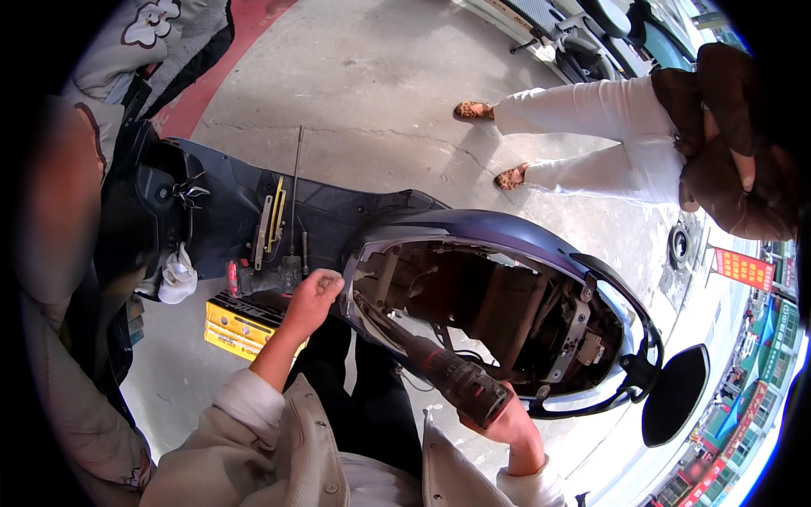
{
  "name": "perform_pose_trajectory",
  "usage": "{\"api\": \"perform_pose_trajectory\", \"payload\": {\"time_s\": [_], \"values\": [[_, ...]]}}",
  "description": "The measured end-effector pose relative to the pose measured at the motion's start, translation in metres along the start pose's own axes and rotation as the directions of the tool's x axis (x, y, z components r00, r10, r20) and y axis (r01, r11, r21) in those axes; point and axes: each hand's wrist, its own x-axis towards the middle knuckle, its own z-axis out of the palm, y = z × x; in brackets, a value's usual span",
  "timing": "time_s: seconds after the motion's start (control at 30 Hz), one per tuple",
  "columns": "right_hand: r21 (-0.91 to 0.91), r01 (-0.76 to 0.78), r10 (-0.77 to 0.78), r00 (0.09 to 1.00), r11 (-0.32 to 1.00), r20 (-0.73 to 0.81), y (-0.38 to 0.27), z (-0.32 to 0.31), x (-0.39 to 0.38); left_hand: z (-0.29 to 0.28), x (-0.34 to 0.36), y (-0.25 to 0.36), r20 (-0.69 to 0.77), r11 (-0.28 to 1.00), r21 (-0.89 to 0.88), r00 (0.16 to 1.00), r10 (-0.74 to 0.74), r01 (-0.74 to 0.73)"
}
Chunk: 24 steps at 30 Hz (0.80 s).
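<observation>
My right hand (505,420) grips a dark cordless power driver (460,382), its long, thin front pointing up and left along the near rim of a scooter's open body (422,221). Whether the tip touches a fastener is not clear. Inside the opening show brown inner walls, wires and a metal bracket (568,342). At the left end of that opening, my left hand (317,296) is closed with the fingers curled together; anything in them is hidden. A red and black power tool (266,277) lies on the scooter's footboard (325,201), just left of this hand.
A long screwdriver (297,169) and yellow-edged metal strips (272,215) lie on the footboard. Below them stands a yellow and black box (241,328). One person in white trousers (591,139) stands beyond the scooter; another person's sleeve (76,397) is close at left. A mirror (676,395) sticks out right.
</observation>
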Motion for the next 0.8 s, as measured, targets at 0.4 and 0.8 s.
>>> {"api": "perform_pose_trajectory", "payload": {"time_s": [0.4, 0.8], "values": [[0.12, -0.016, 0.003, 0.994, 0.993, 0.106, -0.018, 0.067, 0.043, -0.151, -0.033, -0.129, 0.319, 0.709, -0.478, 0.854, -0.41, 0.519], [0.18, -0.191, 0.252, 0.868, 0.965, -0.429, 0.041, 0.074, -0.038, -0.064, -0.03, -0.105, 0.329, 0.788, 0.495, 0.76, -0.56, 0.366]]}}
